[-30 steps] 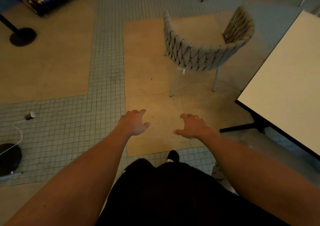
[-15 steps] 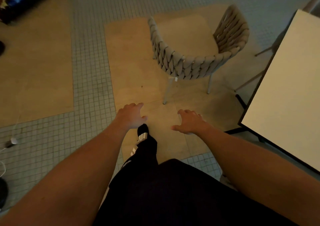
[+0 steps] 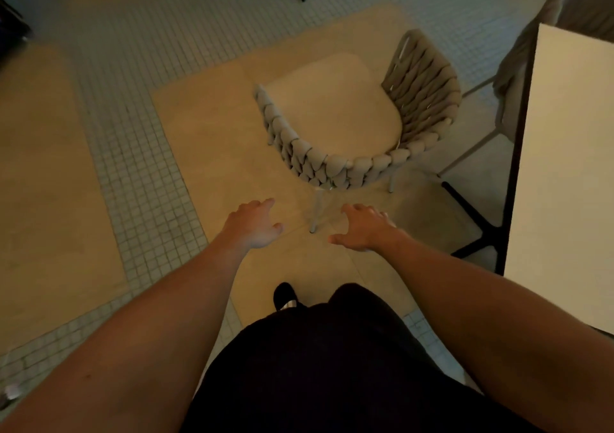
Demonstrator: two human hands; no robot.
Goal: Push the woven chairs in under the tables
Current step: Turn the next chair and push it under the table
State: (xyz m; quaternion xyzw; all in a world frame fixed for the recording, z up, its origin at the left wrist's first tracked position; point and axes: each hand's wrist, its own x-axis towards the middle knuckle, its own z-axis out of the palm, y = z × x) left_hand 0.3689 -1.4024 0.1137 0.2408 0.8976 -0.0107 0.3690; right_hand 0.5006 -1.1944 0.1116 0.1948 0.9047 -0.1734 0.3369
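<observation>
Woven chair (image 3: 358, 127) beside table (image 3: 564, 166); hands, left (image 3: 254, 225), right (image 3: 363, 230), spread, empty

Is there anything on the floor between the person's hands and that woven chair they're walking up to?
Nothing visible. Only bare tan floor lies between the open left hand, the open right hand and the beige woven-rope chair with its curved back toward them.
</observation>
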